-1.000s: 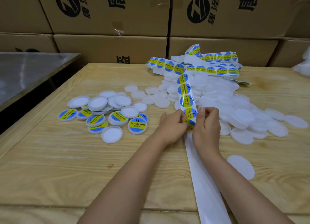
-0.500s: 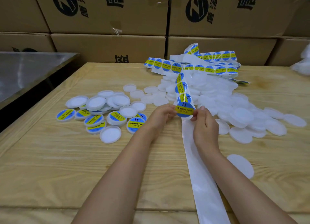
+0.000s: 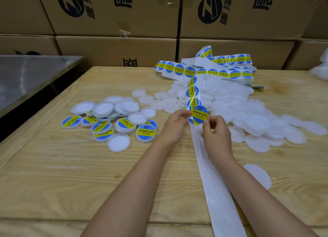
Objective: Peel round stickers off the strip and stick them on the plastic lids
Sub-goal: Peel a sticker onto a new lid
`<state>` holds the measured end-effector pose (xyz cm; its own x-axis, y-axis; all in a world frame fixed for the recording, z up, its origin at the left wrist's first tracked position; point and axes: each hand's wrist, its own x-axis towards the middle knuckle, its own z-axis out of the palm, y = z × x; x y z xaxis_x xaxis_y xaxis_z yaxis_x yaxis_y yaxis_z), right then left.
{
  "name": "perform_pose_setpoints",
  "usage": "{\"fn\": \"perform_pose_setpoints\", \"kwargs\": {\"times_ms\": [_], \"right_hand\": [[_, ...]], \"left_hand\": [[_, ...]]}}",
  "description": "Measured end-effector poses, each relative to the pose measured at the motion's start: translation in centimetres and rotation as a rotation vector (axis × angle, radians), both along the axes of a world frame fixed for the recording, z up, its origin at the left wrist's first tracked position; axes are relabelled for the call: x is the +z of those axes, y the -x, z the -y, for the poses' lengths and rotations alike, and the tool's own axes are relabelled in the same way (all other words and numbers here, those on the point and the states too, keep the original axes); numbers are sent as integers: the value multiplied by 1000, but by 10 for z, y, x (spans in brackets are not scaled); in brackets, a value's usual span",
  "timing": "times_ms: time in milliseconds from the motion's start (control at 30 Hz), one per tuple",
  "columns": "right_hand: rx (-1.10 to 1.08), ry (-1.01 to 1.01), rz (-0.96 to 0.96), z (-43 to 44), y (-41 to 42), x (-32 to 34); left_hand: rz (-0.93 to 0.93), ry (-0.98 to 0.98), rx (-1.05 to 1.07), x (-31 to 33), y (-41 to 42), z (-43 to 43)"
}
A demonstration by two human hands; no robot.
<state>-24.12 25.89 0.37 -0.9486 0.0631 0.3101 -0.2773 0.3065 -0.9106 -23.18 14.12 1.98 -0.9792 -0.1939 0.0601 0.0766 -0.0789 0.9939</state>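
As the right hand (image 3: 216, 137) pinched its lower edge, the round sticker (image 3: 200, 114), blue with a yellow band, stood up off the strip (image 3: 214, 192) gripped by the left hand (image 3: 174, 128); plain lids (image 3: 257, 123) crowded right of the grip, labelled lids (image 3: 104, 126) left.

both forearms reach forward, hands close together
left hand (image 3: 174, 126) and right hand (image 3: 218, 139), both curled, pinch the sticker (image 3: 200, 114) at opposite edges

The round sticker (image 3: 200, 114) and stickered lids (image 3: 145, 132) read "SOLDERING PASTE".
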Motion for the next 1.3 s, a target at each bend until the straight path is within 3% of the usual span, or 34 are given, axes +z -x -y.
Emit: {"fn": "perform_pose_setpoints", "kwargs": {"times_ms": [200,333,500,633,1000,1300], "right_hand": [[-27,24,0,1,-1,3],[-37,27,11,0,-1,3],[-26,29,23,0,-1,2],[2,24,22,-1,0,1],[31,-43,-45,0,1,-3],[146,-31,-11,-1,-1,-1]], "left_hand": [[-111,636,117,-12,2,-5],[61,1126,253,-18,13,0],[189,1330,279,-24,14,-2],[101,1403,343,-24,8,-1],[5,1124,351,-23,-9,6],[-146,368,28,-7,-27,15]]}}
